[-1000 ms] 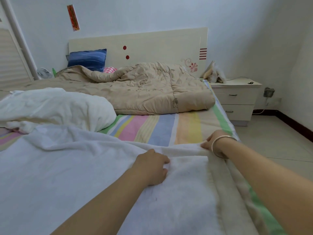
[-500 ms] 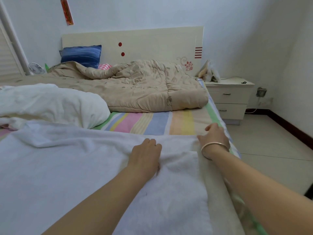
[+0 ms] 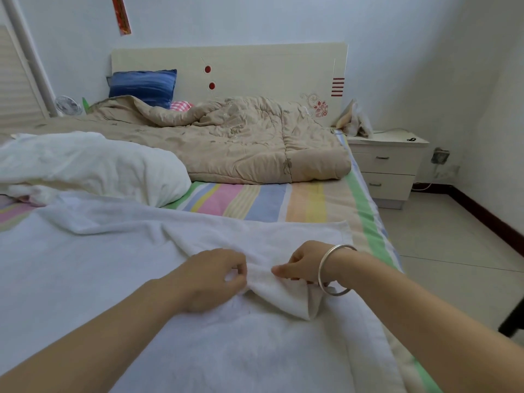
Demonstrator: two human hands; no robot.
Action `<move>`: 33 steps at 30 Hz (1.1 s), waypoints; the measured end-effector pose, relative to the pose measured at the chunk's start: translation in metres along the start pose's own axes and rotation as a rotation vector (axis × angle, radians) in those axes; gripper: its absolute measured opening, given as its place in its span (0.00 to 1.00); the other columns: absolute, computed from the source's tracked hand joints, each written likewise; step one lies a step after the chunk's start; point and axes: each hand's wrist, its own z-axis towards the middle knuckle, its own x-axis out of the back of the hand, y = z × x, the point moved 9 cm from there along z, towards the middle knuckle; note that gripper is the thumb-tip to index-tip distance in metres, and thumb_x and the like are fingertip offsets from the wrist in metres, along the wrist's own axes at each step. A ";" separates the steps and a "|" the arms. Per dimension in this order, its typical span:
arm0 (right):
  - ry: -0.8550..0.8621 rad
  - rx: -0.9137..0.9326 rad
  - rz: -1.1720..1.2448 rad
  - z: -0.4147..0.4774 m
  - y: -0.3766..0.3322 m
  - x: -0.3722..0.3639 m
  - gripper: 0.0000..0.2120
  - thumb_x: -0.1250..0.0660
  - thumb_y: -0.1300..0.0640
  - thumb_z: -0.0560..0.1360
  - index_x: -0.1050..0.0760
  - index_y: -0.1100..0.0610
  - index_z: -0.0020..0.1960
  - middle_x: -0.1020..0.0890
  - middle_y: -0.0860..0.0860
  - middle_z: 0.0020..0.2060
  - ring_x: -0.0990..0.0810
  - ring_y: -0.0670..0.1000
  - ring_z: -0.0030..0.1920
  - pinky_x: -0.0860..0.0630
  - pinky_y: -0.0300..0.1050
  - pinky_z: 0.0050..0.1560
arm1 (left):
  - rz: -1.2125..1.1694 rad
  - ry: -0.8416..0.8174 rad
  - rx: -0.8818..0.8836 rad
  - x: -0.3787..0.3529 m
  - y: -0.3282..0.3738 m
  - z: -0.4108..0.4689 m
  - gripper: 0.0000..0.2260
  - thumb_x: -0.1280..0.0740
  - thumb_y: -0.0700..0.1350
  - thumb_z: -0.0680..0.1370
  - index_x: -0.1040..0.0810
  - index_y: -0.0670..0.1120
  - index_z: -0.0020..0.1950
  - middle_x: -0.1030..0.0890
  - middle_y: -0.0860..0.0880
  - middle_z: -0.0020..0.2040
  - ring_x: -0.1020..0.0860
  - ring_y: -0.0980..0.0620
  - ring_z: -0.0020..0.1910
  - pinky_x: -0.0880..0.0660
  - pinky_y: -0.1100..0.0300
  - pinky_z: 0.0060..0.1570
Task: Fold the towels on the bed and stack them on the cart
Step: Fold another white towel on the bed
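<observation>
Change: half a second ago both hands were out at the far hem of the white towel (image 3: 113,279), left pressing on it, right at the far right corner. Now both are pulled back toward the person and close together.

Left hand (image 3: 212,279): grip clamped, thumb and forefinger pinching towel cloth, other fingers curled.

Right hand (image 3: 304,266): grip clamped too, thumb pointing left along the top of a raised fold, fingers tucked under it. Silver bangle (image 3: 320,275) on that wrist.

Between and just below the hands a ridge of towel stands up off the flat layer, and a folded corner hangs toward the person. Far hem now lies loose and flat on the striped bedsheet (image 3: 283,199).

Towel location: spread across the near part of the bed, reaching out of frame at left and bottom; only this bunched part is lifted.

Meaning, as a judgement: smoothing looks done and the hands have regripped to start a fold. Task is early, with no finished fold visible.

Also there: a crumpled white linen pile (image 3: 85,165) at left, probably more towels to do. Beige quilt (image 3: 241,143) at the head of the bed, nightstand (image 3: 388,165) at right. Cart not in view.
</observation>
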 end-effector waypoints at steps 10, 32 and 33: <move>-0.087 0.103 0.334 -0.020 0.014 0.002 0.07 0.26 0.49 0.71 0.20 0.52 0.41 0.20 0.46 0.34 0.24 0.45 0.34 0.24 0.38 0.40 | 0.033 0.139 0.078 0.005 -0.012 0.021 0.05 0.31 0.48 0.76 0.25 0.57 0.48 0.22 0.58 0.49 0.26 0.57 0.52 0.29 0.60 0.53; 0.531 -0.350 0.554 0.096 0.166 0.066 0.18 0.28 0.44 0.71 0.22 0.56 0.52 0.20 0.53 0.49 0.21 0.56 0.50 0.23 0.48 0.55 | 0.630 0.547 0.329 -0.024 -0.008 0.152 0.08 0.40 0.38 0.78 0.31 0.46 0.55 0.25 0.47 0.50 0.27 0.45 0.51 0.38 0.55 0.47; 0.544 -0.390 0.528 0.092 0.165 0.065 0.22 0.27 0.42 0.70 0.22 0.57 0.56 0.20 0.54 0.51 0.21 0.56 0.50 0.23 0.47 0.52 | 0.670 0.574 0.302 -0.022 -0.002 0.150 0.09 0.40 0.36 0.76 0.30 0.45 0.54 0.26 0.46 0.49 0.27 0.45 0.49 0.36 0.54 0.47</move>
